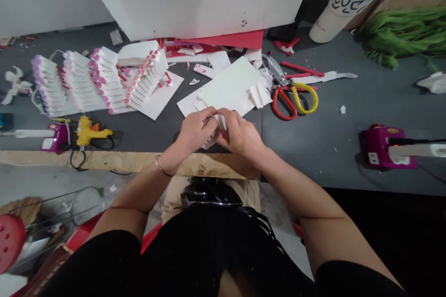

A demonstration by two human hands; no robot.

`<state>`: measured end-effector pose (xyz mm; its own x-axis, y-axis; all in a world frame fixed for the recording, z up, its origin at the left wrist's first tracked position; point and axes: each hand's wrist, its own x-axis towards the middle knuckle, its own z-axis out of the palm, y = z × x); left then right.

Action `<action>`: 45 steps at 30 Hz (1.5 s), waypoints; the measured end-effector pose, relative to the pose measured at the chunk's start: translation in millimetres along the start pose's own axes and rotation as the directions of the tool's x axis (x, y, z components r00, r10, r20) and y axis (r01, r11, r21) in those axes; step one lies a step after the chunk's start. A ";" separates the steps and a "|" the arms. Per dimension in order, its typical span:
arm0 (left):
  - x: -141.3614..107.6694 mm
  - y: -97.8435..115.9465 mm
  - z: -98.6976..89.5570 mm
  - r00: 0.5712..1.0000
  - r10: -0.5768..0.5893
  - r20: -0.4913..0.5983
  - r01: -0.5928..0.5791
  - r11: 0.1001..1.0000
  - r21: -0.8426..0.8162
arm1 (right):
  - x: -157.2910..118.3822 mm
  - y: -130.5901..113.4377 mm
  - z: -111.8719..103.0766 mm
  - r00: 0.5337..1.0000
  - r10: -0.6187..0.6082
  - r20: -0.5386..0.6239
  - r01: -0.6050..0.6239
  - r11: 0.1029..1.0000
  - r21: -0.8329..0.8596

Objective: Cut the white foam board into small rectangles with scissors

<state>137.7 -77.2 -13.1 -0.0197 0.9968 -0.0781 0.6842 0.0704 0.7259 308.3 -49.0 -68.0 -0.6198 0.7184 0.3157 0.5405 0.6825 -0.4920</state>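
Both my hands meet near the table's front edge, around a crumpled white piece that looks like thin paper (220, 123). My left hand (198, 131) pinches it from one side, fingers closed. From the other side my right hand (240, 133) grips it, thumb and fingers bent inward. Much of the piece is hidden by my fingers. Just beyond my hands lie pale sheets of card (230, 84) and a small stack of white strips (260, 95). Scissors with one red and one yellow handle (284, 84) rest to the right of the sheets.
Rows of white sticks with purple, pink and red tips (75, 81) stand at the left. A yellow glue gun (91, 132) lies near a purple power block (55, 138); another purple block (388, 147) sits right. Green yarn (406, 37) and a white tumbler (343, 7) stand back right.
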 end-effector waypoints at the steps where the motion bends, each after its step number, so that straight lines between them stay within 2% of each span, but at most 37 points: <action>1: 3.4 -1.0 -0.7 1.000 0.011 0.021 -0.011 1.000 -0.022 | 0.7 1.8 -1.1 1.000 0.015 -0.008 -0.015 1.000 -0.001; 6: 17.9 -3.1 -12.0 0.978 0.088 0.189 -0.062 0.988 -0.140 | 2.8 13.2 -6.6 0.998 0.029 -0.053 -0.025 0.996 0.085; 13: 27.9 1.1 -19.5 0.961 0.112 0.253 -0.056 0.974 -0.218 | 4.2 21.1 -2.9 0.995 0.029 -0.098 -0.011 0.984 0.180; 16: 29.0 2.4 -14.7 0.967 0.085 0.239 -0.032 0.975 -0.218 | 4.7 22.9 2.7 0.995 0.032 -0.093 -0.015 0.983 0.180; 23: 33.5 4.2 5.0 0.995 0.025 0.096 -0.010 0.988 -0.152 | 5.1 19.5 8.3 0.992 0.089 -0.093 -0.073 0.984 0.165; 28: 31.6 10.8 3.1 0.996 0.047 0.081 -0.031 0.982 -0.187 | 7.3 19.2 -0.9 0.978 0.197 -0.062 -0.171 0.940 0.296; 31: 30.5 13.7 -5.0 0.990 0.039 0.137 -0.008 0.975 -0.222 | 9.7 23.0 -7.7 0.970 0.236 -0.048 -0.188 0.865 0.465; 33: 30.8 13.7 -10.4 0.985 0.036 0.170 0.010 0.965 -0.263 | 11.1 26.5 -10.3 0.968 0.249 -0.017 -0.189 0.777 0.601; 37: 33.7 10.3 -18.7 0.975 0.018 0.220 0.054 0.948 -0.315 | 13.0 34.8 -11.0 0.963 0.249 0.105 -0.222 0.507 0.833; 40: 36.9 8.9 -22.8 0.964 -0.010 0.264 0.090 0.951 -0.294 | 13.6 39.8 -10.3 0.949 0.225 0.222 -0.289 0.332 0.898; 42: 39.5 10.2 -24.1 0.960 -0.028 0.278 0.100 0.963 -0.251 | 13.8 42.0 -9.2 0.941 0.222 0.256 -0.312 0.276 0.909; 45: 44.2 14.3 -23.2 0.961 -0.050 0.271 0.093 0.984 -0.149 | 13.4 44.8 -6.1 0.940 0.242 0.241 -0.304 0.268 0.914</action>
<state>129.7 -31.1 9.8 0.1448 0.9441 -0.2963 0.5628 0.1677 0.8094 327.7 -7.9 -80.9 -0.5890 0.8079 -0.0181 -0.1871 -0.1580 -0.9696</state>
